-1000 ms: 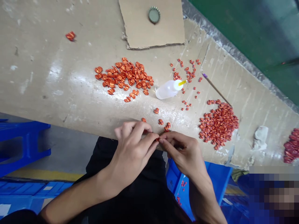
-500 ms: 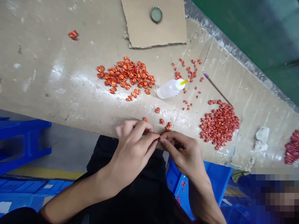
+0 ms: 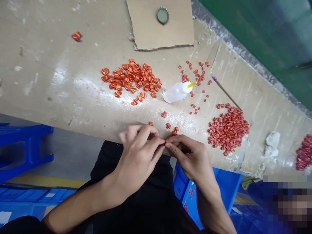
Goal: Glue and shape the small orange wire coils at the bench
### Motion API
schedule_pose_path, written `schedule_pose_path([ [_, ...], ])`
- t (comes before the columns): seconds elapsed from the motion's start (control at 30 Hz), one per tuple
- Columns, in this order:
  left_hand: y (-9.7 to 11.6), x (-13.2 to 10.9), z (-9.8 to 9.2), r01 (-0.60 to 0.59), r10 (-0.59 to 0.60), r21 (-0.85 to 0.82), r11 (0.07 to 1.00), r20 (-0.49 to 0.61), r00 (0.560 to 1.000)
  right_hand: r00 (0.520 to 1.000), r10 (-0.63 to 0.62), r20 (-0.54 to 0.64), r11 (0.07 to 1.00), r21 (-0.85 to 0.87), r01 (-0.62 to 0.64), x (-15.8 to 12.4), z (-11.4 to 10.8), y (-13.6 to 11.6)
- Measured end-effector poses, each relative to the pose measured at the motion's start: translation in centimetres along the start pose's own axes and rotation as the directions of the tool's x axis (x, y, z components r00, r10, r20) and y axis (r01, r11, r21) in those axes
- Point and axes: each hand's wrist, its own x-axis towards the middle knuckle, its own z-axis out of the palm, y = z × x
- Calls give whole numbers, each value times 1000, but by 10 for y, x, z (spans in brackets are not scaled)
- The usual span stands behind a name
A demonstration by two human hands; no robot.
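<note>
My left hand (image 3: 138,152) and my right hand (image 3: 190,157) meet at the near edge of the cardboard-covered table (image 3: 60,87). Both pinch one small orange coil piece (image 3: 165,143) between thumbs and forefingers; most of it is hidden by the fingertips. Three loose orange coil pieces (image 3: 170,126) lie on the table just beyond my fingers. A heap of larger orange coils (image 3: 133,79) lies further back at the middle. A heap of small red-orange pieces (image 3: 229,128) lies to the right of my right hand.
A small white squeeze bottle (image 3: 175,92) with a yellow nozzle lies on its side. A thin stick (image 3: 225,92) lies right of it. A bottle cap (image 3: 162,15) sits on a cardboard sheet at the back. Blue bins (image 3: 219,188) stand below the table; a blue stool (image 3: 26,146) stands left.
Both hands stay pinched on the small piece at the table edge, with only slight finger movement. The view has shifted a little.
</note>
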Motion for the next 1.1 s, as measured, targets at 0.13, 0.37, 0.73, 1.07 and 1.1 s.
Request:
schedule_pose_path([
  [0.13,1,-3,0,2,-1,23,1000,-21,1000,995,95,-9,979,180,-92,2,1,3],
  [0.37,2,0,0,10,-10,47,999,-4,1000,973,196,119,961,176,-215,16,-7,-9],
  [0.73,-17,-9,-13,69,-46,102,992,-208,977,925,-48,-378,998,8,55,21,-39,-10],
  [1.07,-16,-8,-8,85,-65,100,991,-183,981,836,-129,-533,969,-248,-9,41,-50,3],
  [1.1,-15,-8,-8,84,-64,103,991,-181,981,837,-137,-530,965,-262,-8,42,-49,2],
])
